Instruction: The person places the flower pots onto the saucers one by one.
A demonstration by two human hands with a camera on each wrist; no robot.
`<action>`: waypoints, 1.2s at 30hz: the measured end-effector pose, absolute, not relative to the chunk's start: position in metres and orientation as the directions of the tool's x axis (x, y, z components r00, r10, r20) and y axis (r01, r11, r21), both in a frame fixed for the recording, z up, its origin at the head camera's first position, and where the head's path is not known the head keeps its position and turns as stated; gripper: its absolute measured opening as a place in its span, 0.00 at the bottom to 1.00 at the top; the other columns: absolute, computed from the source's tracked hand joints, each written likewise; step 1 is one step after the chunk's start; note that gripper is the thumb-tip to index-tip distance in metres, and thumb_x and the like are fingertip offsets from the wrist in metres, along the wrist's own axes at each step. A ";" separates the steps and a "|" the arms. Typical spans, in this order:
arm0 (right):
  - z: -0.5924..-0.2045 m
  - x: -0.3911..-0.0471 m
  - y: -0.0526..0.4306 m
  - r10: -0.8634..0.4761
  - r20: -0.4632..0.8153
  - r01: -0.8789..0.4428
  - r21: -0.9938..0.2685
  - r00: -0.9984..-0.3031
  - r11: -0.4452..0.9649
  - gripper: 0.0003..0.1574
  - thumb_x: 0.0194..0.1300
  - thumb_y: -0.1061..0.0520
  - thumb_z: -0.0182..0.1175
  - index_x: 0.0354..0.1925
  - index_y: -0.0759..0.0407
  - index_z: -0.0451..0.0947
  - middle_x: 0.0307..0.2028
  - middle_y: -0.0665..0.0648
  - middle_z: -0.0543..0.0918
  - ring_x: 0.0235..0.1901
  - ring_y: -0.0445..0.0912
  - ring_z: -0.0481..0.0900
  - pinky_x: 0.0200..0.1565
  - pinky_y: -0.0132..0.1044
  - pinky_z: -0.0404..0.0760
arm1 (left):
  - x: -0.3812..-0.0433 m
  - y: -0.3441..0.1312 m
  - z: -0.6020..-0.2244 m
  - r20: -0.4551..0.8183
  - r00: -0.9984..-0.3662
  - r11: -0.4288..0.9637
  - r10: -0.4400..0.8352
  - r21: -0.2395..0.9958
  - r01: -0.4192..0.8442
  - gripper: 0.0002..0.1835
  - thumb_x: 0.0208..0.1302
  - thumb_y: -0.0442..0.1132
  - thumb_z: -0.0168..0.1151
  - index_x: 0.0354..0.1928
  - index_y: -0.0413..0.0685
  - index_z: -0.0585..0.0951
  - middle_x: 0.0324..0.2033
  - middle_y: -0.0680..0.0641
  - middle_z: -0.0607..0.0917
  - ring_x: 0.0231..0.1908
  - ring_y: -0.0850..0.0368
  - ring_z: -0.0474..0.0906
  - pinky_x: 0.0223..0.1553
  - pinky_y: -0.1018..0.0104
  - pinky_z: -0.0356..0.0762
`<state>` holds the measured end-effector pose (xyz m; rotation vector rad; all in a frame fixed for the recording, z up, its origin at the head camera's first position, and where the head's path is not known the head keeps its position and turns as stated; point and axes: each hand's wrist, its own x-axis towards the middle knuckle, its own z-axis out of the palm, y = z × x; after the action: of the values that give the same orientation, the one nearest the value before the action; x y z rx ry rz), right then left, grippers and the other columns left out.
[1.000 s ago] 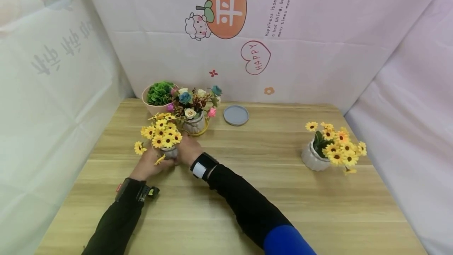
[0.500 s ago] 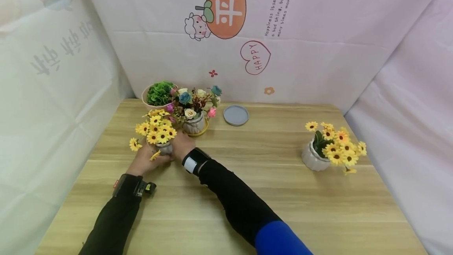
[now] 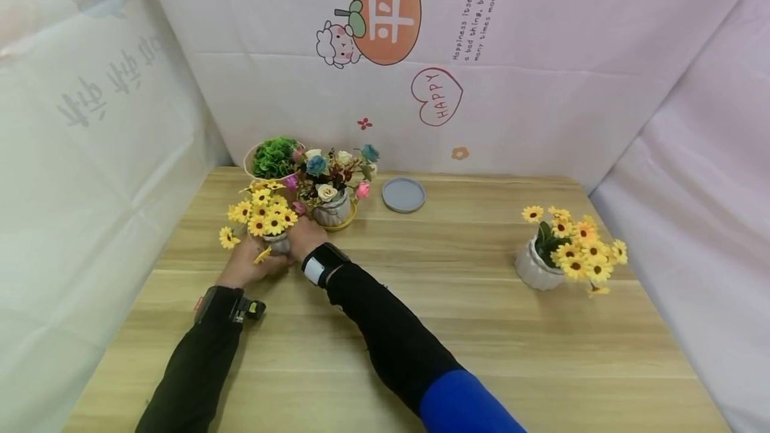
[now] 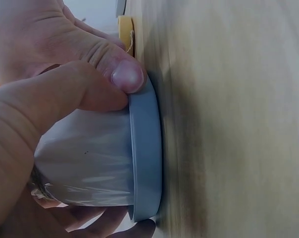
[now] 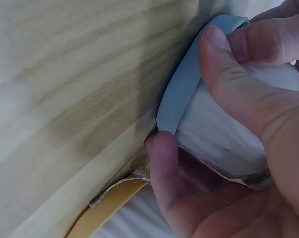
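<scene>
In the head view, a white pot [image 3: 278, 244] of yellow daisies [image 3: 265, 212] stands between both hands at the left of the table. It sits on a blue-grey saucer [image 4: 147, 148], which the hands hide in the head view. My left hand [image 3: 249, 262] grips it from the left, thumb near the saucer's rim and fingers round the far side. From the right, my right hand [image 3: 308, 238] holds the same pot, its thumb and a fingertip at the saucer's edge in the right wrist view. The saucer lies on or very near the tabletop.
Just behind stand a pot of mixed roses [image 3: 332, 209] on a yellow saucer [image 3: 345, 224] and a pink pot of green foliage [image 3: 273, 158]. A grey saucer [image 3: 404, 194] lies at the back. Another white pot [image 3: 537, 266] of yellow daisies stands at the right.
Both hands have moved the daisy pot a little to the left and toward the back, nearer the foliage pot. The other pots and the bare saucer have stayed put.
</scene>
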<state>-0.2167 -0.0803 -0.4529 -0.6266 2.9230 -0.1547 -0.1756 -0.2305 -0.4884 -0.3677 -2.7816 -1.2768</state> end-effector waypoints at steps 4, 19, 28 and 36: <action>-0.452 -0.220 -0.082 -0.423 -0.147 -0.407 -0.124 -0.894 0.905 0.14 0.70 0.51 0.72 0.52 0.49 0.90 0.56 0.55 0.89 0.47 0.47 0.90 0.41 0.38 0.90 | -0.175 -0.233 -0.486 0.137 -0.974 0.635 0.183 0.740 0.223 0.41 0.58 0.32 0.77 0.73 0.35 0.70 0.70 0.30 0.75 0.71 0.31 0.70 0.73 0.35 0.66; -0.456 -0.215 -0.042 -0.586 -0.092 -0.494 -0.444 -0.805 0.747 0.32 0.61 0.42 0.78 0.56 0.57 0.82 0.53 0.59 0.89 0.49 0.50 0.88 0.50 0.38 0.87 | -0.162 -0.230 -0.474 0.098 -0.987 0.659 0.125 0.736 0.157 0.45 0.61 0.35 0.74 0.77 0.36 0.65 0.76 0.29 0.65 0.74 0.29 0.64 0.76 0.33 0.61; -0.453 -0.169 0.024 -0.581 -0.135 -0.415 -0.573 -0.802 0.707 0.73 0.66 0.34 0.71 0.87 0.46 0.32 0.83 0.61 0.59 0.79 0.57 0.65 0.76 0.55 0.70 | -0.123 -0.202 -0.455 0.017 -0.997 0.864 0.071 0.499 0.070 0.44 0.60 0.50 0.74 0.63 0.17 0.71 0.69 0.16 0.66 0.58 0.18 0.74 0.61 0.25 0.74; -0.458 -0.133 0.104 -0.390 -0.139 -0.210 -0.658 -0.910 0.724 0.65 0.68 0.36 0.71 0.86 0.53 0.45 0.77 0.65 0.69 0.76 0.60 0.69 0.74 0.63 0.70 | -0.101 -0.176 -0.455 -0.068 -0.962 0.821 0.265 0.538 0.188 0.44 0.65 0.52 0.74 0.68 0.22 0.70 0.63 0.25 0.78 0.62 0.30 0.77 0.65 0.36 0.76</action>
<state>-0.1326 0.1042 -0.4582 -0.4728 2.6608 -0.9676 -0.1008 -0.1765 -0.4548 -0.3916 -3.1307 -0.9018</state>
